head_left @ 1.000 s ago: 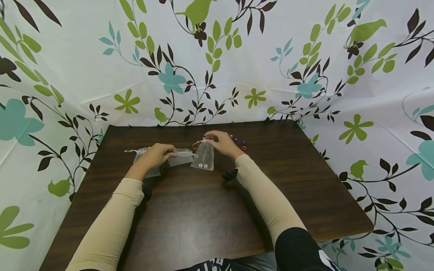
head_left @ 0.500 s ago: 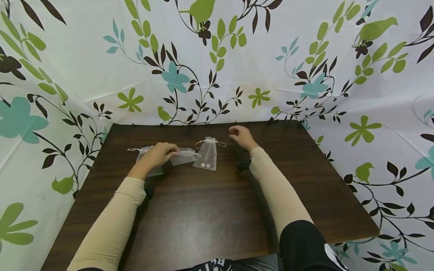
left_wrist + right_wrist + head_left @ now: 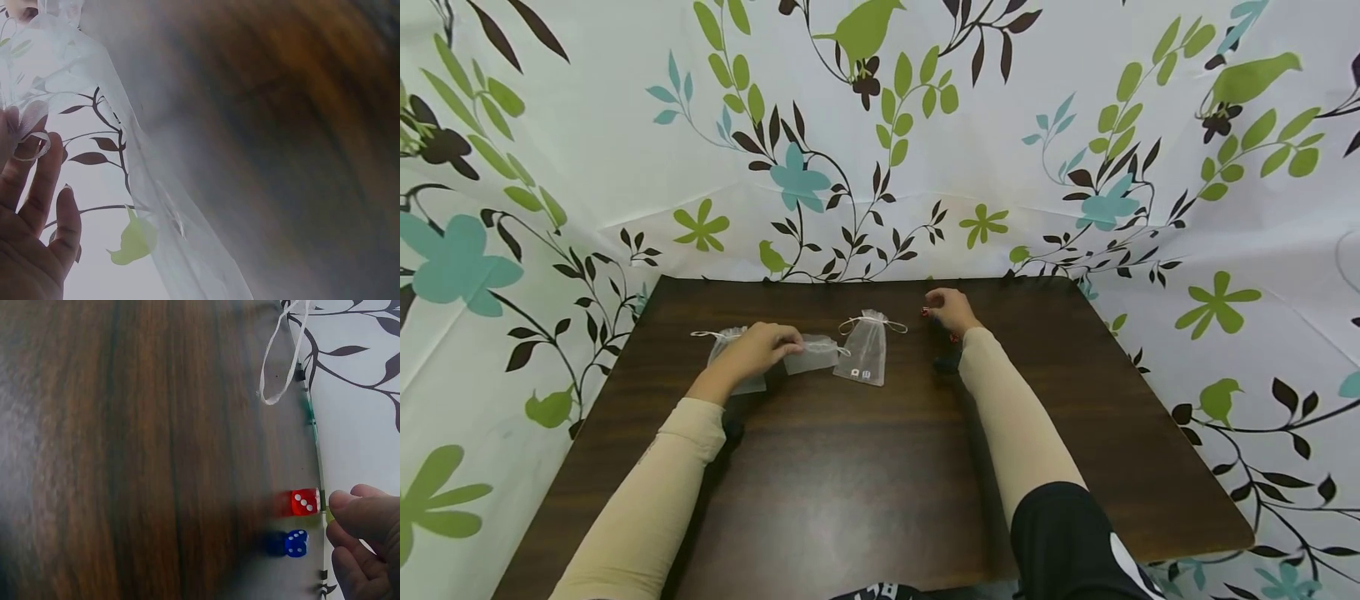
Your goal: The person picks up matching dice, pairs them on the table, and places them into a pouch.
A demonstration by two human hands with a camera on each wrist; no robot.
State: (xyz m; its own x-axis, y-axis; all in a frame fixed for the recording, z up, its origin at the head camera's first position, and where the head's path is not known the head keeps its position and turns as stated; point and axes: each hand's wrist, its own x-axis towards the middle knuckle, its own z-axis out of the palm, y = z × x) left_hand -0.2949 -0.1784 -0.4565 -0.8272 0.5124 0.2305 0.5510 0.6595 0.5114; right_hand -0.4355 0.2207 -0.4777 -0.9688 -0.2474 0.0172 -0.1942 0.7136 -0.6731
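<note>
My left hand [image 3: 757,353] pinches one end of a small sheer drawstring pouch [image 3: 814,356]; the left wrist view shows its white cord loop [image 3: 44,149] at the fingers. A second sheer pouch [image 3: 752,385] lies partly hidden under that hand. To the right, a third pouch [image 3: 867,343] lies flat with two white dice [image 3: 861,374] at its bottom. My right hand [image 3: 952,312] is at the back right, fingers bent. Its fingertips are right beside a red die [image 3: 304,502]; a blue die [image 3: 297,543] sits close by. Nothing shows between the fingers.
Another red die [image 3: 954,338] shows by the right wrist. The dark wooden table [image 3: 850,467] ends at the back against a white patterned cloth [image 3: 715,167]. A white cord loop [image 3: 269,400] sticks out near the back edge in the right wrist view.
My right hand has let go of the pouch with the white dice and moved right to the coloured dice. My left hand keeps its pinch on the middle pouch.
</note>
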